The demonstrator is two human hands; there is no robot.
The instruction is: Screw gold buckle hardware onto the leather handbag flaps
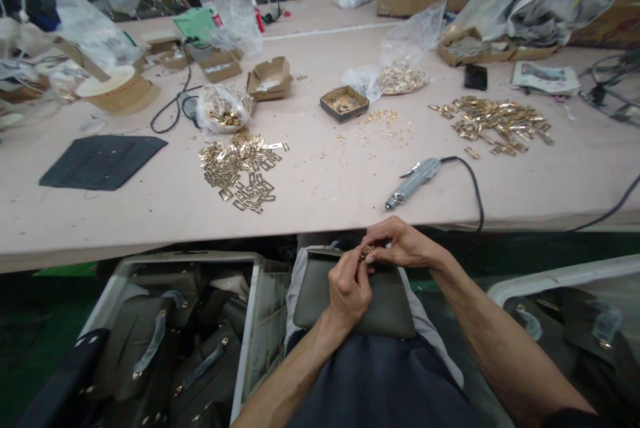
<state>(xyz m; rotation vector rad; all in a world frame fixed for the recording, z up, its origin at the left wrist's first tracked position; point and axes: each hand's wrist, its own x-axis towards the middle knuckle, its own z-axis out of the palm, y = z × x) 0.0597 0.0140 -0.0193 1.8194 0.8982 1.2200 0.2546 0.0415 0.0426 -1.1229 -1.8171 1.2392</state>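
— Head view: what do the two hands hold?

— The left hand [350, 288] and the right hand [397, 245] meet over the lap. Both are curled nearly closed, and their fingertips pinch a small gold metal fitting [367, 253] between them. The fitting sits at the upper edge of a grey-green leather bag [385, 311], which lies on the lap under the left hand.

— What is just beyond the hands?

— The edge of the bench [320, 175]. An electric screwdriver [413, 181] lies there, just ahead of the right hand, with its black cord going away to the right. Further ahead and to the left of the hands lies a pile of gold plates [243, 168]. Further ahead and to the right lies another pile of gold clasps [495, 121]. Straight ahead, far from the hands, a small cardboard box [344, 103] stands beside some loose, scattered small gold parts [385, 125].

— And lower down?

— To the left of the left hand stands a white crate [250, 321] with dark bags inside. To the right of the right arm I see a second crate [550, 278], also with bags.
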